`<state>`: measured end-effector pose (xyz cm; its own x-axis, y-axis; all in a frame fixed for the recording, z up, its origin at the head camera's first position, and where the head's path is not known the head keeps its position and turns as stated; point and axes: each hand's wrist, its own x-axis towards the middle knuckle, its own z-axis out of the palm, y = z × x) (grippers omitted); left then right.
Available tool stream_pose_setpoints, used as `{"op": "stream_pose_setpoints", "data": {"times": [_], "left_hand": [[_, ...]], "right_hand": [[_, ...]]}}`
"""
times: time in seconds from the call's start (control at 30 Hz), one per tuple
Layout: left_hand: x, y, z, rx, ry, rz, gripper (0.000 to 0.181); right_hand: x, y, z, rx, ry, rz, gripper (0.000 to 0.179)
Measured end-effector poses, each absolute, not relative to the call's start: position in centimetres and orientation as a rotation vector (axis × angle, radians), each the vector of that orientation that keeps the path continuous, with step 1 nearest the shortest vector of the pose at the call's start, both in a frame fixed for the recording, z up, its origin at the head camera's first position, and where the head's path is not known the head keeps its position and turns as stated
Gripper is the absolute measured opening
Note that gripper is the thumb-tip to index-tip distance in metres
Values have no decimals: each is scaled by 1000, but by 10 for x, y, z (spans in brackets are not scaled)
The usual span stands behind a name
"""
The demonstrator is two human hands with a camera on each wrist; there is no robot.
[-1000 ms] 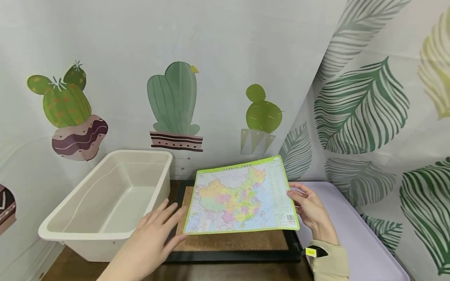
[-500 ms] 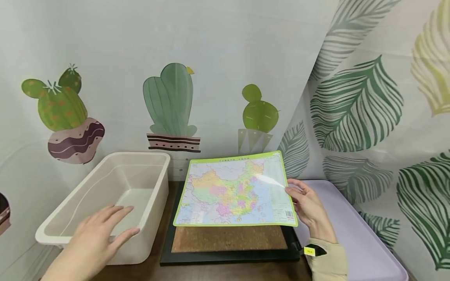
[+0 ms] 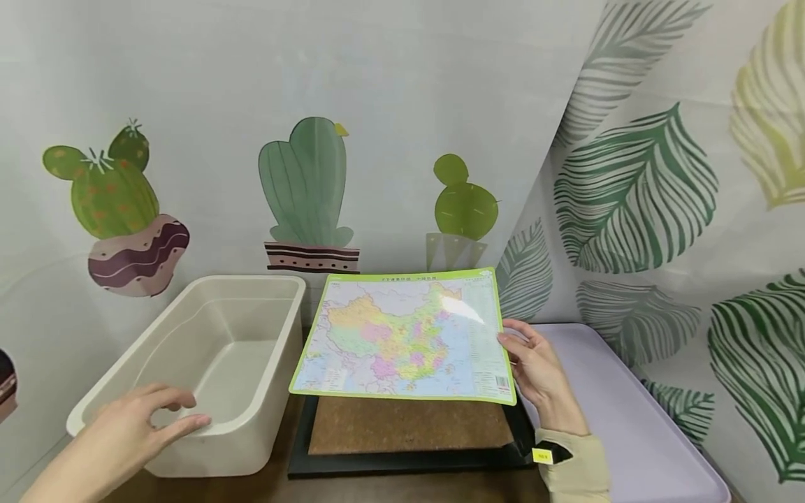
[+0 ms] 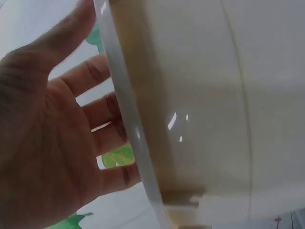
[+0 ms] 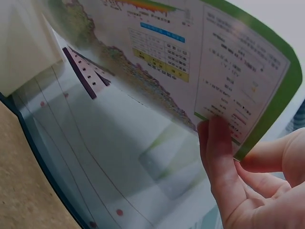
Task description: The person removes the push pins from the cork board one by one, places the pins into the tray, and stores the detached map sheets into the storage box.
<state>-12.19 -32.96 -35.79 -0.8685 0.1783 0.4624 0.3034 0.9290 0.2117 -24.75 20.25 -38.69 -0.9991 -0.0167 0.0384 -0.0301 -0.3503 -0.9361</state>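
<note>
White cloth (image 3: 390, 84) printed with cacti and leaves backed the brown bench (image 3: 377, 489) that I watched from a distance through head and wrist cameras. Toward the bench's left edge stood a cream tub (image 3: 233, 455); along its right edge lay a lilac tray (image 3: 619, 405); between them sat a black-framed cork board (image 3: 409, 463).

Over the board a green-bordered map sheet (image 3: 402, 339) was held up, slightly bowed, leaving bare the cork along the board's near edge. Its near left corner came close to the tub's right wall; I could not tell whether the two touched. Glare on its face suggested a glossy coating, so I judged it light, springy and rather slippery, liable to crease under a hard pinch at a corner. Mid-edge on the border looked the soundest hold, with the free left border best for a second.

The right hand (image 3: 534, 363) pinched that right edge, fingers against the printed underside. The left hand (image 3: 128, 423), loosely bent with thumb well apart, held nothing above the tub's near left corner; whether it met the rim, I could not see.
</note>
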Motion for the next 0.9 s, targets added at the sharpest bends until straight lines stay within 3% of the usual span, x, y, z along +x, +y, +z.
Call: {"op": "stream_pose_setpoints", "data": {"times": [0.53,0.9], "left_hand": [[-120,-338,-360,-449,-2593,-425,42],[-121,-338,-362,-473,-2594,-446,44]], "right_hand": [[-244,172,-386,63,-1635,2632,23],[-238,140,-386,28,-1556,2678,25]]}}
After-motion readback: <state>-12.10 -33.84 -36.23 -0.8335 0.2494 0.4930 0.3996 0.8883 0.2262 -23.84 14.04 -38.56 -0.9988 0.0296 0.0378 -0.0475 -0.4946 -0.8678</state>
